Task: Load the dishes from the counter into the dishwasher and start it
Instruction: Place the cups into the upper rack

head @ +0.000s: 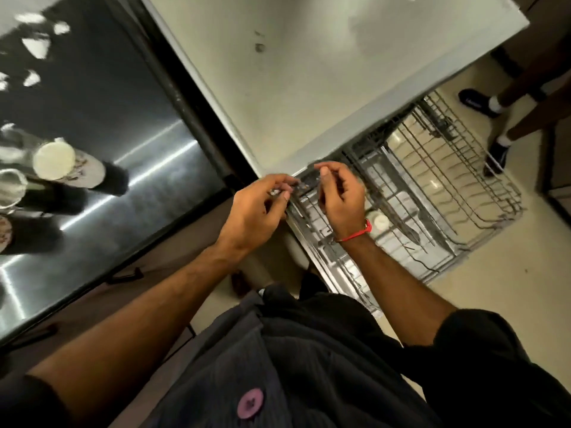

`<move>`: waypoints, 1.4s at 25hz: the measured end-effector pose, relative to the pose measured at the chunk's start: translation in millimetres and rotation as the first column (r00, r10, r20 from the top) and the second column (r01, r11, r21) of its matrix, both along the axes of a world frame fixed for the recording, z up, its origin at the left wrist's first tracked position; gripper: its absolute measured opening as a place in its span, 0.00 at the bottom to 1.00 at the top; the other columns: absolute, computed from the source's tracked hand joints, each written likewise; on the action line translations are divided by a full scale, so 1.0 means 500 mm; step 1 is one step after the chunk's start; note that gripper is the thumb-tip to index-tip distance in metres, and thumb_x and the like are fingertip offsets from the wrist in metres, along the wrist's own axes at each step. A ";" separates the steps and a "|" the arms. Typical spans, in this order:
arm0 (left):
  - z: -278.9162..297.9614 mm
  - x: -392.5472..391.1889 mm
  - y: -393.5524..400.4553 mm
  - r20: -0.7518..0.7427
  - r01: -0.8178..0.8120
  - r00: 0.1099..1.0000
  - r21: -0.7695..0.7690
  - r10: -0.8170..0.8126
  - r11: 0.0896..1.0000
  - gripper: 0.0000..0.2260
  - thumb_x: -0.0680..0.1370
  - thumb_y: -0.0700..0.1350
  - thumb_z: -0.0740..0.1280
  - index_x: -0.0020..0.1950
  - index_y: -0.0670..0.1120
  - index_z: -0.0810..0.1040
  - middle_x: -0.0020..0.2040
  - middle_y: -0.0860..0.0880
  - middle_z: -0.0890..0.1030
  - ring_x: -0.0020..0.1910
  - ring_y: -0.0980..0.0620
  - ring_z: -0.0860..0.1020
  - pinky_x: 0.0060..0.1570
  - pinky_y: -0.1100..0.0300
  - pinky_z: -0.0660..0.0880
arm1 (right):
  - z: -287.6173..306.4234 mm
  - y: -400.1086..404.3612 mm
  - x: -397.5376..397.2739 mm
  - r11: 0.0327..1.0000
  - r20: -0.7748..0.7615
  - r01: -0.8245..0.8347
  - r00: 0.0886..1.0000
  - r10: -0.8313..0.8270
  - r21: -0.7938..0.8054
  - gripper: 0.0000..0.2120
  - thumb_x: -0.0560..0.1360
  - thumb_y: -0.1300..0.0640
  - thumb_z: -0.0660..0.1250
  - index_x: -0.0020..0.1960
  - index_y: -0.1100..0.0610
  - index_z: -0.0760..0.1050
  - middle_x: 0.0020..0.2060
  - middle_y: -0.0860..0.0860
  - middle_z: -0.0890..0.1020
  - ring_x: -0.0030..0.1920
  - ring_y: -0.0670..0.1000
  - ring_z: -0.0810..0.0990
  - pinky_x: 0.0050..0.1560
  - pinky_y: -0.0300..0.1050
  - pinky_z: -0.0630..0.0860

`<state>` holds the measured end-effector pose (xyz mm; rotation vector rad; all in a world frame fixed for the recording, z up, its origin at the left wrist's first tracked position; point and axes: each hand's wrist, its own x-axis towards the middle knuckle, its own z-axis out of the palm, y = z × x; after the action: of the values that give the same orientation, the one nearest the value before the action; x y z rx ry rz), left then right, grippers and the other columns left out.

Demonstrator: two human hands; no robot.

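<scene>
Beside one pulled-out dishwasher rack, two hands work: the left hand pinches something small and blurred; the right hand has curled fingers, grip unclear.

The person wears a dark, almost black shirt with fine vertical ribbing and short sleeves that end above the elbows, leaving both forearms bare. One round purple button with small holes sits low on the shirt front, near the camera. A thin red thread bracelet circles the wrist of the right hand. The left hand and its wrist carry nothing.
</scene>
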<state>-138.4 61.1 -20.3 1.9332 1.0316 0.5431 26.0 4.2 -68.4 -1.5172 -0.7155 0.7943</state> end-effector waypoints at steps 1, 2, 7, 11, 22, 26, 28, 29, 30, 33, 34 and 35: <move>0.019 -0.039 0.007 0.026 -0.060 0.998 0.039 0.059 0.997 0.10 0.81 0.38 0.67 0.62 0.45 0.80 0.49 0.51 0.82 0.36 0.57 0.81 0.40 0.62 0.80 | 0.023 0.025 -0.045 0.998 -0.029 -0.064 0.997 0.065 0.020 0.08 0.82 0.58 0.61 0.54 0.60 0.78 0.28 0.57 0.73 0.25 0.52 0.69 0.27 0.46 0.67; 0.035 -0.079 0.013 0.042 -0.118 0.993 0.089 0.115 0.989 0.11 0.80 0.38 0.68 0.62 0.44 0.79 0.48 0.51 0.81 0.35 0.57 0.80 0.39 0.65 0.77 | 0.043 0.049 -0.089 0.991 -0.063 -0.127 0.990 0.129 0.036 0.08 0.82 0.59 0.61 0.54 0.61 0.78 0.28 0.58 0.73 0.24 0.52 0.69 0.26 0.44 0.67; 0.073 -0.306 0.066 0.052 -0.401 0.913 0.288 0.404 0.870 0.11 0.78 0.41 0.71 0.60 0.47 0.79 0.50 0.51 0.77 0.42 0.55 0.76 0.45 0.60 0.76 | 0.118 0.170 -0.307 0.917 -0.230 -0.400 0.892 0.390 0.002 0.08 0.81 0.64 0.61 0.54 0.59 0.78 0.41 0.55 0.81 0.36 0.55 0.80 0.34 0.45 0.79; 0.059 -0.445 0.127 -0.064 -0.540 0.781 0.429 0.621 0.724 0.17 0.76 0.46 0.71 0.65 0.49 0.76 0.63 0.47 0.73 0.60 0.45 0.72 0.63 0.56 0.67 | 0.133 0.238 -0.431 0.850 -0.170 -0.523 0.844 0.508 -0.059 0.11 0.81 0.65 0.60 0.55 0.54 0.78 0.52 0.54 0.82 0.47 0.52 0.81 0.46 0.45 0.80; 0.020 -0.509 0.289 -0.280 -0.444 0.788 0.358 0.548 0.822 0.29 0.76 0.53 0.72 0.74 0.48 0.69 0.68 0.43 0.73 0.63 0.37 0.70 0.62 0.44 0.68 | 0.167 0.199 -0.473 0.910 -0.008 -0.399 0.916 0.400 -0.113 0.12 0.80 0.65 0.61 0.56 0.53 0.79 0.48 0.53 0.84 0.45 0.54 0.83 0.48 0.55 0.80; 0.034 -0.484 0.279 -0.063 -0.414 0.891 0.298 0.450 0.860 0.26 0.75 0.58 0.73 0.69 0.51 0.72 0.62 0.47 0.77 0.61 0.48 0.74 0.61 0.58 0.69 | 0.180 0.154 -0.425 0.914 0.095 -0.397 0.910 0.404 -0.090 0.15 0.78 0.66 0.64 0.62 0.55 0.77 0.51 0.52 0.83 0.48 0.56 0.83 0.52 0.58 0.81; 0.068 -0.429 0.252 0.110 -0.398 0.913 0.036 0.392 0.917 0.24 0.74 0.59 0.73 0.66 0.54 0.73 0.56 0.51 0.81 0.52 0.55 0.79 0.51 0.64 0.75 | 0.186 0.132 -0.392 0.921 0.147 -0.382 0.909 0.390 -0.077 0.23 0.75 0.66 0.67 0.67 0.51 0.73 0.57 0.49 0.80 0.52 0.54 0.82 0.54 0.58 0.80; 0.085 -0.393 0.240 0.177 -0.354 0.908 -0.158 0.379 0.922 0.24 0.73 0.61 0.72 0.66 0.54 0.74 0.53 0.50 0.82 0.47 0.55 0.81 0.43 0.62 0.77 | 0.192 0.121 -0.375 0.921 0.189 -0.384 0.902 0.389 -0.063 0.27 0.74 0.65 0.70 0.70 0.51 0.70 0.62 0.48 0.77 0.56 0.52 0.80 0.55 0.58 0.79; 0.102 -0.355 0.228 0.207 -0.275 0.910 -0.351 0.360 0.895 0.24 0.73 0.62 0.71 0.65 0.54 0.74 0.52 0.48 0.83 0.43 0.52 0.82 0.35 0.59 0.77 | 0.199 0.110 -0.355 0.918 0.259 -0.394 0.884 0.390 -0.038 0.31 0.73 0.64 0.72 0.73 0.52 0.67 0.65 0.48 0.74 0.60 0.51 0.77 0.57 0.57 0.78; 0.133 -0.236 0.195 0.226 0.068 0.960 -0.759 0.164 0.648 0.20 0.76 0.61 0.67 0.60 0.48 0.79 0.50 0.43 0.81 0.38 0.49 0.79 0.28 0.58 0.72 | 0.212 0.070 -0.287 0.910 0.506 -0.415 0.787 0.353 0.011 0.34 0.70 0.59 0.76 0.72 0.60 0.66 0.69 0.54 0.68 0.70 0.53 0.69 0.67 0.58 0.72; 0.139 -0.201 0.182 0.210 0.130 0.974 -0.821 0.082 0.556 0.18 0.78 0.61 0.64 0.56 0.48 0.81 0.48 0.42 0.81 0.38 0.49 0.79 0.30 0.58 0.72 | 0.214 0.055 -0.263 0.915 0.543 -0.403 0.769 0.336 0.005 0.34 0.69 0.57 0.77 0.71 0.61 0.68 0.69 0.55 0.68 0.71 0.53 0.68 0.68 0.56 0.70; 0.140 -0.170 0.170 0.187 0.158 0.982 -0.866 0.015 0.474 0.18 0.80 0.61 0.62 0.53 0.49 0.82 0.47 0.43 0.82 0.39 0.49 0.80 0.31 0.58 0.73 | 0.215 0.039 -0.238 0.920 0.562 -0.392 0.760 0.327 -0.005 0.34 0.69 0.56 0.78 0.71 0.61 0.69 0.68 0.56 0.68 0.71 0.53 0.67 0.70 0.54 0.69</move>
<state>-223.3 146.1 49.6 0.9451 0.8467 0.0479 -93.1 23.5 39.3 -1.5331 -1.5049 0.5696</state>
